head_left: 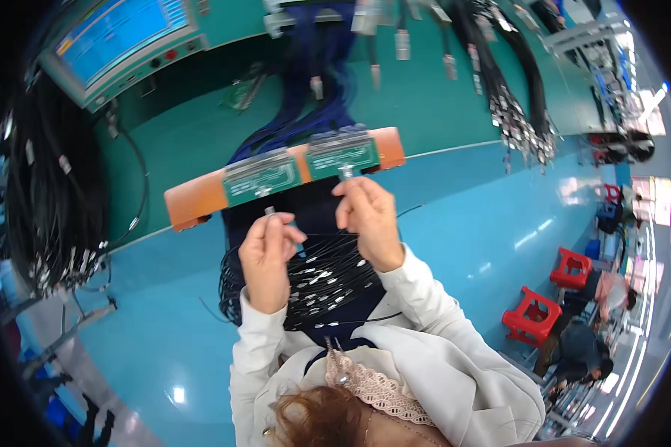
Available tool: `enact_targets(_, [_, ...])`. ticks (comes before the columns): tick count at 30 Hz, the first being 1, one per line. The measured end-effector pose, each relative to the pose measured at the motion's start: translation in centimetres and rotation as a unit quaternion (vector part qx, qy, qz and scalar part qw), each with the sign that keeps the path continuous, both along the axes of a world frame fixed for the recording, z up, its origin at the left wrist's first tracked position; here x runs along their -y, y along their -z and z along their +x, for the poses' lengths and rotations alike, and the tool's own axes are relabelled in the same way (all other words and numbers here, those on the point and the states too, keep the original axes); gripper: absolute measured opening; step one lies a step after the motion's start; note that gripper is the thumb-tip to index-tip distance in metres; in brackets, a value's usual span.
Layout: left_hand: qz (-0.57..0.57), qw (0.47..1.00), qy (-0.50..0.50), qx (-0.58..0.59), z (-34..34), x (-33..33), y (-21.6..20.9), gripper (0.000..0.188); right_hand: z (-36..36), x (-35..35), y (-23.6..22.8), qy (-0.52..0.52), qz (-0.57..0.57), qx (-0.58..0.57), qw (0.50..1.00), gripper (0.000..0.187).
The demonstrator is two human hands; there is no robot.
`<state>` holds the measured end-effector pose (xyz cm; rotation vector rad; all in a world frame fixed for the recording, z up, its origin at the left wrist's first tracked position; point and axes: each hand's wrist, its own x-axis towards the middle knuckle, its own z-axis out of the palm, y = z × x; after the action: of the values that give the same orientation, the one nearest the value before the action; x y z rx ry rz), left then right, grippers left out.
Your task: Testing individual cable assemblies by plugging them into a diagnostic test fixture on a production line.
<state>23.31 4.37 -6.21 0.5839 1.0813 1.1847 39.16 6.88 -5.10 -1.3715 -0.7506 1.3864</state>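
My left hand (267,257) pinches a small metal cable connector (270,211), whose tip points at a port on the left green circuit board (257,181); a small gap shows between them. Higher and to the right, my right hand (371,220) is closed on another metal connector (346,173) at the lower edge of the right green circuit board (343,158). Whether that one is fully seated I cannot tell. Both boards sit on an orange bar (194,200) along the bench edge. A coil of thin black cables (320,279) with silver ends lies across my lap.
Dark blue wires (283,123) run from the boards to the back of the green bench (179,141). A monitor unit (123,41) stands at the back left. Black cable bundles hang at left (52,171) and right (511,97). Red stools (531,316) and seated people are at far right.
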Motion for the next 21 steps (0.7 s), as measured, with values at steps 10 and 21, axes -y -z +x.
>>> enact_targets(10, [-0.005,1.000,-0.006,-0.023,-0.1,-1.2,-0.5,0.024,0.4,-0.2,-0.3,-0.009,-0.024,-0.031,0.999,0.022])
enact_targets(21, [0.004,1.000,-0.014,-0.019,0.1,-1.5,-0.5,0.024,0.5,-0.2,-0.5,-0.012,-0.027,-0.031,0.999,0.023])
